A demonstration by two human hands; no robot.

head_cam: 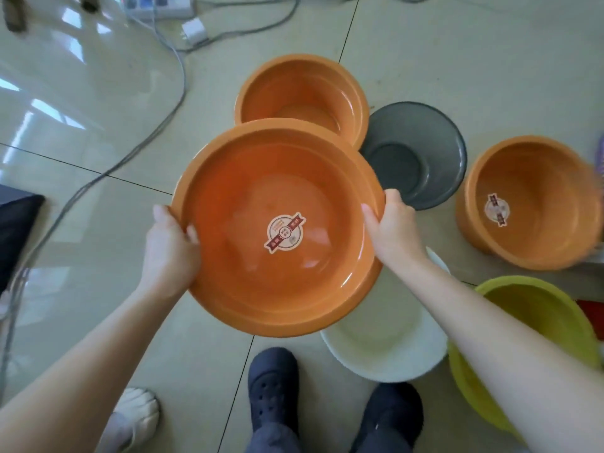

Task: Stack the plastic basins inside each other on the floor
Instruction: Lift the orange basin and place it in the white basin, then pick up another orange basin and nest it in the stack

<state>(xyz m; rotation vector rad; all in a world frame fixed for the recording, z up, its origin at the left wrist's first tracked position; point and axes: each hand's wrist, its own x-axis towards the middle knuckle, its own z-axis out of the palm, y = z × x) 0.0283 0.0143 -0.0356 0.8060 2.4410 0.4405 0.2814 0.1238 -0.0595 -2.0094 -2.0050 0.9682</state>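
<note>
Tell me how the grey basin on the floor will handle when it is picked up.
The grey basin is probably light: it looks thin-walled and empty. Its glossy plastic may be slippery, so its rim seems the safest grip. Its wide, low shape sitting flat on the tiled floor suggests it won't tip or roll.

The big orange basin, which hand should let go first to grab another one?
Probably the right hand: the grey basin, white basin and green basin all sit on its side. The left hand has only cables nearby.
</note>
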